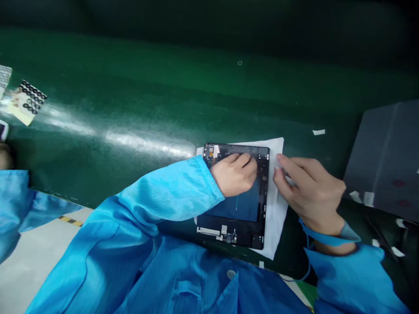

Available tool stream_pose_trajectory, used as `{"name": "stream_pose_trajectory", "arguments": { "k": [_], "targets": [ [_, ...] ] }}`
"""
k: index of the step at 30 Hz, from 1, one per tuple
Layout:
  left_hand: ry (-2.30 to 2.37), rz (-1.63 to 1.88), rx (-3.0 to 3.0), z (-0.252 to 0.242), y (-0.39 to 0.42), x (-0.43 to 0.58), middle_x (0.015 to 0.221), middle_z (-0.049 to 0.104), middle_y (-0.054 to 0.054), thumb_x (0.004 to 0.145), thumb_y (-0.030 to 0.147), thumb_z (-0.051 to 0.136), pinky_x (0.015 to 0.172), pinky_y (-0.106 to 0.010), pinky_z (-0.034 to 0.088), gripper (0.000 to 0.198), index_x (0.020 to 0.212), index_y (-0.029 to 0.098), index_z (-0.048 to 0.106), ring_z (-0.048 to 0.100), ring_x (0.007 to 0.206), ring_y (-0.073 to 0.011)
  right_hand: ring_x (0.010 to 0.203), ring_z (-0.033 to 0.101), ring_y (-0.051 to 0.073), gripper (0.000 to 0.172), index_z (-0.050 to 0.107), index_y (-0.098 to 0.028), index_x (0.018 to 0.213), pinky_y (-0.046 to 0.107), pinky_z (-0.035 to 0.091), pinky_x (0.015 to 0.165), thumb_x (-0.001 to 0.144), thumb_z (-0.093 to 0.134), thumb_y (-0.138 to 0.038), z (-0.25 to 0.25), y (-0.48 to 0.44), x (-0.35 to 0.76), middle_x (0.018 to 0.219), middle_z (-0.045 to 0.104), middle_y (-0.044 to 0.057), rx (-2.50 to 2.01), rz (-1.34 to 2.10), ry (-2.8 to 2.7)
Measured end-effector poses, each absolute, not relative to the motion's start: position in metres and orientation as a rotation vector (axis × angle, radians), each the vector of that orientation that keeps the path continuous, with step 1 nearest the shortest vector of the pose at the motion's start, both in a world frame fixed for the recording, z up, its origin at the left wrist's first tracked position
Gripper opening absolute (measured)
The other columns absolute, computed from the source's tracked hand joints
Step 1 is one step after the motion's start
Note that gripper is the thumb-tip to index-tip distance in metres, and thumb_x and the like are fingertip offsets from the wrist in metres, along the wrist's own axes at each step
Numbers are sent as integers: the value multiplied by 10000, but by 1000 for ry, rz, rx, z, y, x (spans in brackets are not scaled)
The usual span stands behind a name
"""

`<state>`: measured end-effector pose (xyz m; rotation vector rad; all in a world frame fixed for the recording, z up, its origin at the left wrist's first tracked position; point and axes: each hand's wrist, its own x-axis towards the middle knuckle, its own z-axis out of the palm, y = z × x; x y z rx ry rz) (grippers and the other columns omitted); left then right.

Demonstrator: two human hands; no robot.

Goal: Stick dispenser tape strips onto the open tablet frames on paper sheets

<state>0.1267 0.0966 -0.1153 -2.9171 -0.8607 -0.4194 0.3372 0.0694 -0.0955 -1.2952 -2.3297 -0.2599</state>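
An opened dark tablet body [244,218], with a blue inner panel and small circuit boards along its edges, lies on a white sheet [276,213] on the green belt. My left hand [235,174] rests on its upper part with the fingers curled and pressed onto the top edge. My right hand [309,187] is at the tablet's right side, fingers bent together over the white sheet and pinching a small pale piece that I cannot make out. Both arms wear blue sleeves.
A grey box or tray [386,157] stands at the right. A card of small black rings [29,101] lies at the far left. Small white scraps [319,131] dot the green belt [147,100]. Another blue sleeve [13,200] shows at the left edge.
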Motion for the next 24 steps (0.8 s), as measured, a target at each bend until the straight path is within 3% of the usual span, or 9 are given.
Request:
{"name": "stream_pose_trajectory", "arguments": {
  "k": [7,17,24],
  "targets": [
    [-882,-508,-2886,-117,97,127,1089,738,-89,1026,124,419,807,-323,545,325,1041,99,742,682,1031,-237,685,549,107,127,721,-161,1008,253,353,581,893,676,-190,-100,75,327,813,701,-6,-1226,-477,-2539],
    [-897,-454,-2928,-116,95,126,1138,726,-129,1025,123,400,856,-347,553,340,1074,76,734,674,1062,-247,709,462,149,196,693,-130,1091,291,314,608,927,607,-194,-95,67,324,825,655,22,-1260,-443,-2652],
    [-953,-430,-2989,-118,95,134,1189,702,-154,1033,135,394,925,-370,547,340,1120,51,711,647,1118,-262,739,445,207,207,678,-83,1065,343,282,636,947,554,-199,-82,51,306,772,541,49,-1421,-558,-2887]
  ]
}}
